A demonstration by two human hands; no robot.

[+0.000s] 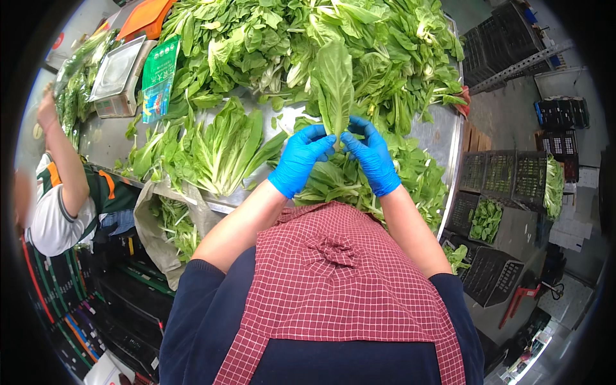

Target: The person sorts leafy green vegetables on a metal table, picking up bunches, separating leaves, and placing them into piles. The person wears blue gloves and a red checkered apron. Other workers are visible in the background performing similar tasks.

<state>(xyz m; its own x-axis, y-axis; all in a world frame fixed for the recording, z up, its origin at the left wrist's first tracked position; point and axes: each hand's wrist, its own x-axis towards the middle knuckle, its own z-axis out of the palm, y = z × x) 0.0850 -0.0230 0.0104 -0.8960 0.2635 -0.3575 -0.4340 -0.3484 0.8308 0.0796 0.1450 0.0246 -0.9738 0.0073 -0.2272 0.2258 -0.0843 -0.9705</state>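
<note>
My left hand [303,156] and my right hand [371,156] both wear blue gloves. Between them they pinch the stem end of a long-leaved green vegetable [334,86], whose leaves stand up away from me. Below my hands, loose greens [332,180] lie along the near edge of the metal table [435,139]. A bunch of pale-stemmed greens [228,154] rests left of my left hand. Beyond the held leaves, a large heap of leafy greens [250,38] covers the far part of the table.
At the left stand a weighing scale [118,79], a green printed bag [161,77] and an orange container [147,17]. A cloth sack [154,231] of greens hangs open at the table's edge. Another person's arm [67,154] reaches toward wrapped greens [77,86]. Black crates [500,175] stand right.
</note>
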